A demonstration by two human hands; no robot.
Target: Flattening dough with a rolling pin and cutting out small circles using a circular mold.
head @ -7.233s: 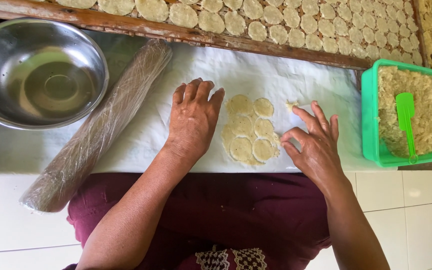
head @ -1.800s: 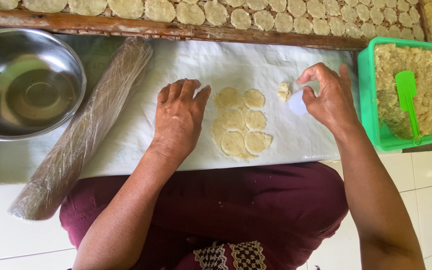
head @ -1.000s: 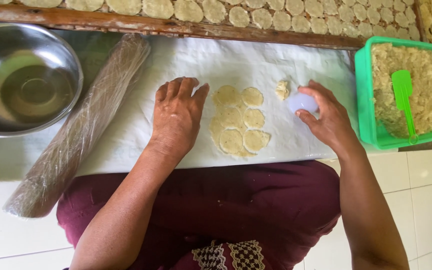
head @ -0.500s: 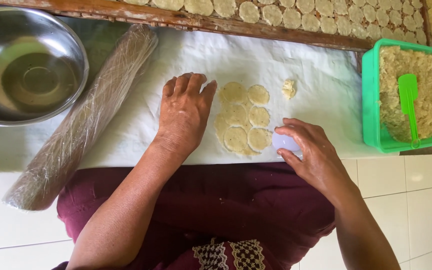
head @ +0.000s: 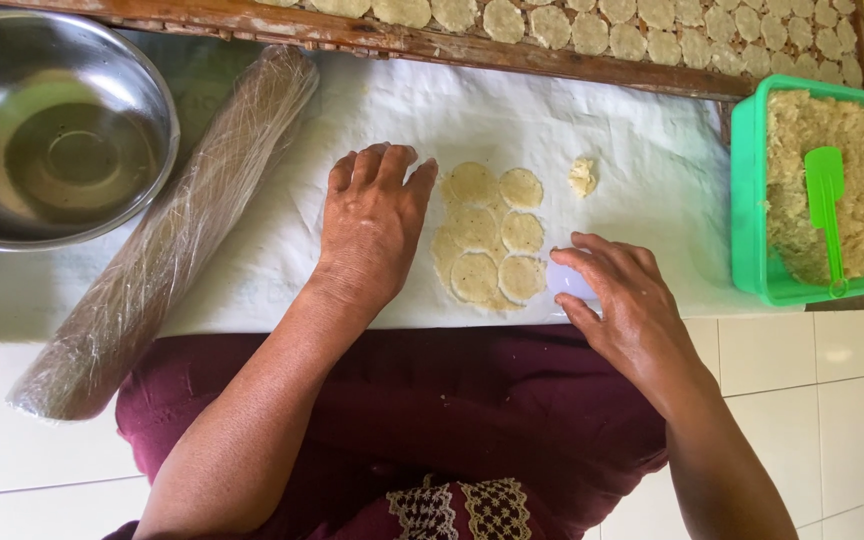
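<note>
Left hand (head: 372, 225) flat, palm down, fingers together and extended. Right hand (head: 627, 300) curled, fingertips pinched in a grip. Both forearms bare, angled inward.

Bare white sheet (head: 642, 180) open right of dough rounds (head: 487, 235), green tub (head: 752, 200) bounding it, wrapped roller (head: 172, 240) blocking left.

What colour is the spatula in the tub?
Bright green, like the tub; the spatula shows clearly in the head view.

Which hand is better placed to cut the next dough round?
Right. The right hand holds the small white cutter beside the dough rounds. The left hand lies flat on the white sheet, holding nothing.
</note>
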